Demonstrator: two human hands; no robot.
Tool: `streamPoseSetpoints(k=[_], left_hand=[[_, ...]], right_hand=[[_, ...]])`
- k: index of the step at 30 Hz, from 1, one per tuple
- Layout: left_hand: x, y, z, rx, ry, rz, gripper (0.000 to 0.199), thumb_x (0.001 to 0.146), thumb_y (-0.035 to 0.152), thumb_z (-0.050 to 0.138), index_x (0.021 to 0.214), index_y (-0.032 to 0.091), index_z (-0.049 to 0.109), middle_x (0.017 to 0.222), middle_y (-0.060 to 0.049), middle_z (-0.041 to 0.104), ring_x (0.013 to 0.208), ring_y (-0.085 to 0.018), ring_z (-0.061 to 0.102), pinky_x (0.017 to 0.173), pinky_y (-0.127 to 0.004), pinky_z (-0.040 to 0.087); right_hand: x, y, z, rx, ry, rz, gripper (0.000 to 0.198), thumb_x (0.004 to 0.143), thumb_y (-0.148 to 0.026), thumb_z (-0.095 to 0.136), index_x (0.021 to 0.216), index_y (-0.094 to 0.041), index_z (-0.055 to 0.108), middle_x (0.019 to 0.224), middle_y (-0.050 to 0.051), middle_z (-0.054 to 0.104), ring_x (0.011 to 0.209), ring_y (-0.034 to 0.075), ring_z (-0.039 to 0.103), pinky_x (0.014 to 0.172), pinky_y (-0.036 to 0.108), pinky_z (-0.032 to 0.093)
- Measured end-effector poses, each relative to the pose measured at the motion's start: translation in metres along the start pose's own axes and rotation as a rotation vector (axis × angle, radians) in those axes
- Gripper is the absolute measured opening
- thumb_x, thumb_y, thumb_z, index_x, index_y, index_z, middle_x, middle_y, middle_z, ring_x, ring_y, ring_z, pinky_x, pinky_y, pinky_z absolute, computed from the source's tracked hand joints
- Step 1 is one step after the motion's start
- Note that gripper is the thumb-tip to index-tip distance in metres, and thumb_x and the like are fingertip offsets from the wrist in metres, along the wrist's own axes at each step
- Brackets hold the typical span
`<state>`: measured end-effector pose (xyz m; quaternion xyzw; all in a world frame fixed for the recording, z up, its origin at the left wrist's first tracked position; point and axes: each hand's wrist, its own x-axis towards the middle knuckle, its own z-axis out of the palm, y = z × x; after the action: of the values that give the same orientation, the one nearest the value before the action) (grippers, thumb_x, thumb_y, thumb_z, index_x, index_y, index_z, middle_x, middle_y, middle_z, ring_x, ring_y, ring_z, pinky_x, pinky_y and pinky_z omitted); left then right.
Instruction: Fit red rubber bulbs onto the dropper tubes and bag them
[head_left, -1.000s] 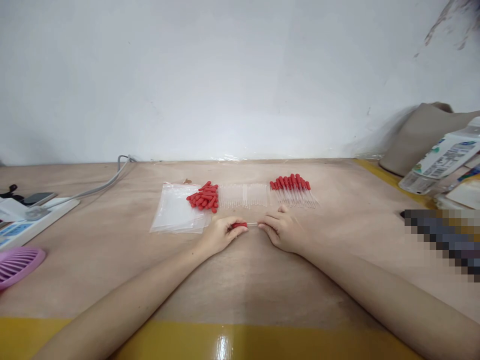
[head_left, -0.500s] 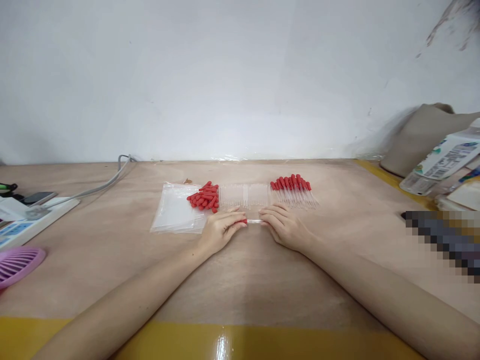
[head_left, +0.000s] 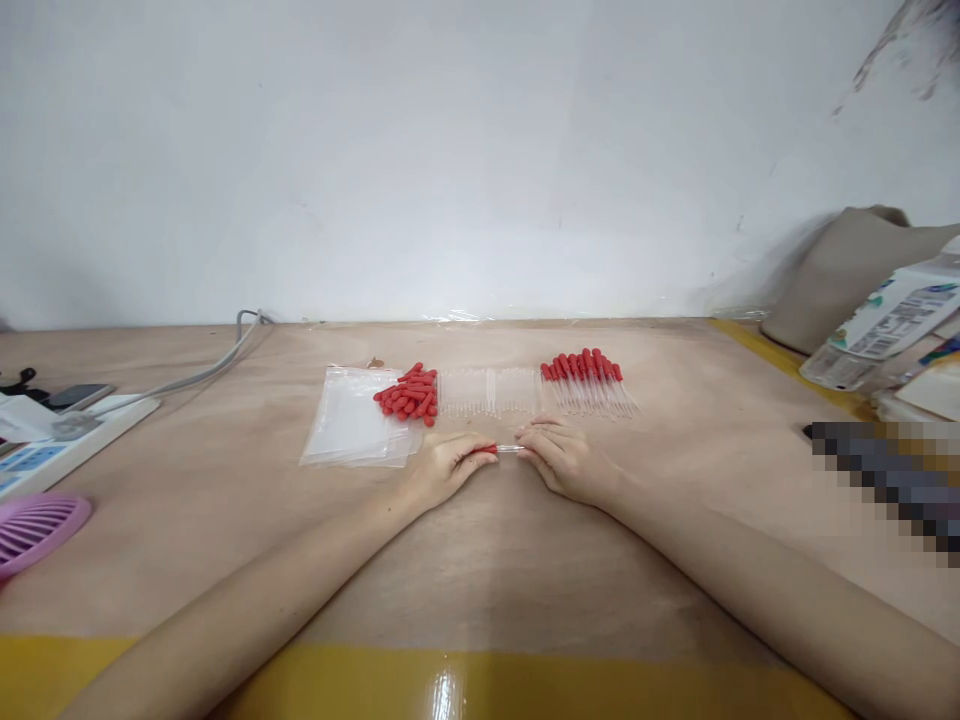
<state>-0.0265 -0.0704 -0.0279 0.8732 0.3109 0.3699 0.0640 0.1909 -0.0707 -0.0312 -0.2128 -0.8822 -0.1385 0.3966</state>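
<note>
Between my hands a clear dropper tube (head_left: 509, 449) lies level, its red rubber bulb (head_left: 487, 449) at the left end. My left hand (head_left: 448, 465) is closed in a pinch on the bulb. The fingers of my right hand (head_left: 564, 458) are closed around the tube, whose right end they hide. Behind my left hand is a pile of loose red bulbs (head_left: 406, 394) by clear plastic bags (head_left: 349, 420). A row of clear tubes (head_left: 487, 390) lies beyond my hands. Farther right, droppers with red bulbs (head_left: 589, 370) lie side by side.
At the left are a white power strip (head_left: 82, 445) with a grey cable (head_left: 202, 378), a phone (head_left: 81, 396) and a purple slotted object (head_left: 41, 532). A white carton (head_left: 892, 305) and a grey-brown container (head_left: 832, 275) stand at the right. Yellow tape (head_left: 360, 685) runs along the front edge.
Both hands have shifted slightly toward me with the dropper. More of the red bulb shows past my left fingers, and the bare tube between my hands looks a little shorter.
</note>
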Motion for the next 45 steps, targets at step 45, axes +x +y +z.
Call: streamPoseSetpoints(k=[45], left_hand=[[0.005,0.001,-0.007,0.038,-0.279,-0.089,0.034,0.086,0.029,0.048,0.117,0.015,0.057,0.122,-0.010,0.057,0.118,-0.021,0.049,0.100,-0.040,0.039]], right_hand=[[0.003,0.091,-0.017,-0.543,-0.308,1.238,0.031,0.081,-0.037,0.042,0.084,-0.015,0.063,0.086,0.011,0.064,0.080,0.024,0.060,0.066,0.032,0.040]])
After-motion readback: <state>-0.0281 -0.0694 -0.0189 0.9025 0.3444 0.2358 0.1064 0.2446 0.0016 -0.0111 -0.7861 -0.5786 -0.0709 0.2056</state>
